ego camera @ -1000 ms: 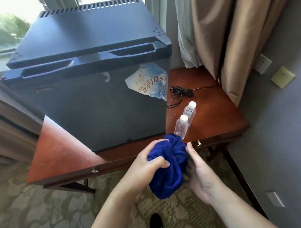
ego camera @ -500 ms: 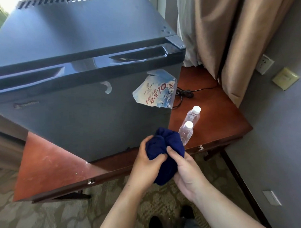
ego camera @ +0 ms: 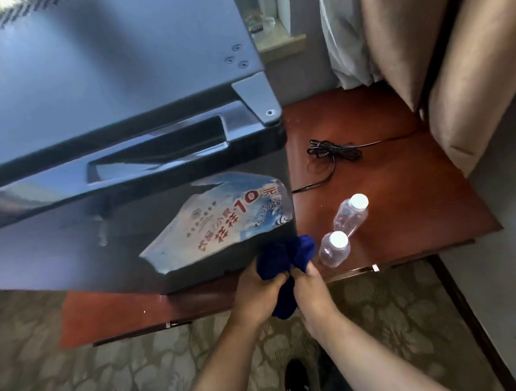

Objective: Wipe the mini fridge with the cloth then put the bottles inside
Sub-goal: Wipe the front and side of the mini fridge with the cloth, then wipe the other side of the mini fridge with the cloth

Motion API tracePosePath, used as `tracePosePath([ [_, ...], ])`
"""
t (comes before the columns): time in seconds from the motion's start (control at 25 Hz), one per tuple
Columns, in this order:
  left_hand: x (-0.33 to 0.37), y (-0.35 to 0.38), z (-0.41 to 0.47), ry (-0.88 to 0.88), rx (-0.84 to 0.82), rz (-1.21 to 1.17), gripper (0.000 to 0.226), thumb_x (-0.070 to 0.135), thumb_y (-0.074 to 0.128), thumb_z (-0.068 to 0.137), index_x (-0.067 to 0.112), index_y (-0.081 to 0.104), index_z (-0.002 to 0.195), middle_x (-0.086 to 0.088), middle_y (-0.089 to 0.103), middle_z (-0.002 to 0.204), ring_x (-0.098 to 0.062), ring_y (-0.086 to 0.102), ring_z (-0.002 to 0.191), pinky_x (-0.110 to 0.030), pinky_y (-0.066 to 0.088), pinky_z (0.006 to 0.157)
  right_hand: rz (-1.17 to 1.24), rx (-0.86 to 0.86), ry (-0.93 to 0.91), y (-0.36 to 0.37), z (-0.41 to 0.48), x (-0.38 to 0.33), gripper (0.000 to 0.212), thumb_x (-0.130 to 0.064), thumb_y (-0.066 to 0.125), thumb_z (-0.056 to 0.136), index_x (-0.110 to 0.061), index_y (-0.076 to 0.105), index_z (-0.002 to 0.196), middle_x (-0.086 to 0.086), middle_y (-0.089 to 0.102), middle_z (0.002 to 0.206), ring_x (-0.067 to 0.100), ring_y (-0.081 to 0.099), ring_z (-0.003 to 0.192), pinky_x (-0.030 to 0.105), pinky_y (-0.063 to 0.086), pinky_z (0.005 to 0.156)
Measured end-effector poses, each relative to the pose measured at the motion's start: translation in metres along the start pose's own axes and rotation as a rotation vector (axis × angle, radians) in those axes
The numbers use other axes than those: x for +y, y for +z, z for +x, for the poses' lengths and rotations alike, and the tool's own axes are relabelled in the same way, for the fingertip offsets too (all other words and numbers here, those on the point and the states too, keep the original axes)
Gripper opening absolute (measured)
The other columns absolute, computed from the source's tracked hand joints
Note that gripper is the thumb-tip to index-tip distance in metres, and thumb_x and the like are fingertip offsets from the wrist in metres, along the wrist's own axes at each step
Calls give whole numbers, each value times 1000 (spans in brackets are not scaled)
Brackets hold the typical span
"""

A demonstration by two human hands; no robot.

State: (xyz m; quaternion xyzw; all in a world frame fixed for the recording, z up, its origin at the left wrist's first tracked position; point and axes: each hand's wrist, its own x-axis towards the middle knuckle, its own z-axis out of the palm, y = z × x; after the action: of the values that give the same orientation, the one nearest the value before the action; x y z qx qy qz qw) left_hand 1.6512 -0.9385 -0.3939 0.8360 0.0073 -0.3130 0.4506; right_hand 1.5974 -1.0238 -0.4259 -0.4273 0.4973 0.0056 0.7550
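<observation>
A dark mini fridge fills the upper left, standing on a reddish wooden table with its door shut; a torn paper sticker clings to the door. Both hands grip a bunched blue cloth at the door's lower right corner: my left hand on its left side, my right hand on its right. Two clear water bottles with white caps stand just right of the cloth, the near bottle almost beside it and the far bottle behind.
A coiled black power cord lies on the table behind the bottles. Beige curtains hang at the right. Patterned carpet covers the floor below the table's front edge, and a dark shoe shows at the bottom.
The view has moved closer to the fridge. Both hands have raised the cloth from below the table edge up to the lower right corner of the fridge door.
</observation>
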Motion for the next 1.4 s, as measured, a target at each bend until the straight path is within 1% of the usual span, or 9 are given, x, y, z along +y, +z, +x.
tracePosePath([
  [0.12,-10,10,13,-94,9,-7,39,5,74,87,42,63,90,22,70,91,4,69,86,-20,57,80,-10,17,78,-2,27,11,36,-3,44,102,-28,68,115,11,74,117,31,68,111,50,51,105],
  [0.2,-19,16,21,-179,27,-23,34,8,77,84,41,70,81,17,75,89,-8,74,89,-42,60,92,-10,6,146,-2,38,14,33,-5,45,102,-21,67,121,14,73,116,34,67,111,52,51,106],
  [0.32,-31,18,25,-278,70,-136,22,17,81,75,38,78,80,5,80,93,-24,77,96,-53,59,95,-51,-12,187,-2,47,19,26,-3,46,102,-19,68,104,15,72,108,35,67,108,52,51,104],
  [0.52,-46,-11,18,-392,32,-312,22,20,83,84,25,73,103,-5,80,104,-26,78,97,-51,61,94,-77,-60,148,10,33,19,17,-9,58,99,-14,72,108,17,76,107,36,71,103,53,56,99],
  [0.68,-69,-71,3,-375,-64,-461,52,34,88,68,14,74,114,-13,81,109,-30,78,102,-52,59,98,-153,-114,21,50,-6,37,18,-12,62,97,-23,76,98,12,80,101,34,75,98,50,60,92],
  [0.8,-100,-138,-13,-403,-169,-524,30,22,80,88,8,73,114,-13,82,101,-31,78,99,-49,61,95,-93,-113,-43,97,-41,71,22,-8,60,97,-18,78,105,12,81,100,34,76,97,51,60,91],
  [0.96,-154,-254,-42,-281,-298,-565,30,21,69,97,6,69,122,-19,80,109,-39,75,106,-44,58,82,21,-120,-90,189,-97,128,23,1,58,94,-3,77,107,19,80,102,31,75,94,42,58,86],
  [1.24,-211,-379,-88,-281,-340,-826,42,26,65,96,5,67,132,-21,74,125,-36,72,117,-49,52,106,-92,-227,-162,308,-172,170,26,-3,53,99,-5,77,106,11,81,106,19,76,94,30,58,85],
  [1.4,-220,-403,-86,-271,-335,-940,42,30,66,95,11,68,132,-17,75,127,-31,75,112,-40,62,84,-56,-282,-136,334,-184,170,26,-11,51,103,-4,74,113,14,80,111,23,76,102,32,59,89],
])
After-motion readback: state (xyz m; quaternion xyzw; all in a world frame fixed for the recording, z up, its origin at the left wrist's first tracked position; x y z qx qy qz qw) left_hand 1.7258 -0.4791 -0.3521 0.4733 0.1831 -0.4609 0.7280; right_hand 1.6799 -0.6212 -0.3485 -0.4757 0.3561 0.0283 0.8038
